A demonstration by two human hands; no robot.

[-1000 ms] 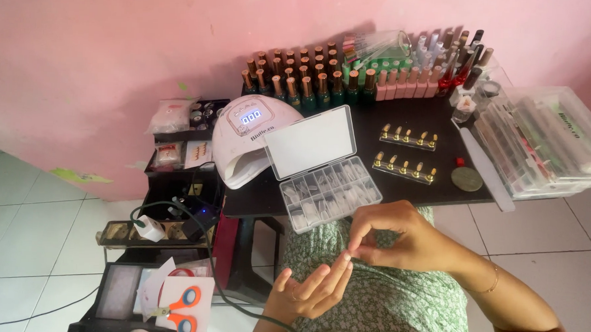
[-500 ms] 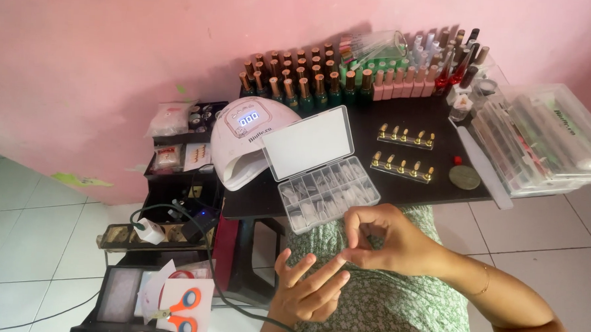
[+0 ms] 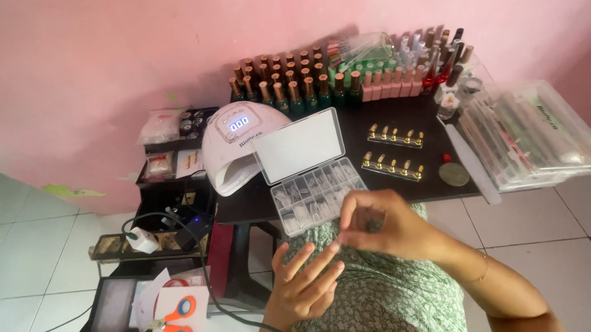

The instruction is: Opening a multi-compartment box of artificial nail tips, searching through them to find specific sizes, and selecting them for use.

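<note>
The right hand (image 3: 379,226) pinches a small clear nail tip (image 3: 338,241), held over the middle fingertip of the left hand (image 3: 301,286), whose fingers are spread, palm up. At twelve o'clock from both sits the open nail-tip box (image 3: 314,190) on the black table (image 3: 390,124), with a white nail lamp (image 3: 237,140) at ten o'clock.

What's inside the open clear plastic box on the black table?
The box holds rows of small compartments filled with clear fake nail tips. The right hand covers its near right corner, so those compartments are hidden.

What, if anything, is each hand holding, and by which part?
The right hand pinches something small, seemingly a clear nail tip, between thumb and fingertips; which part cannot be told. The left hand holds nothing, fingers spread.
</note>
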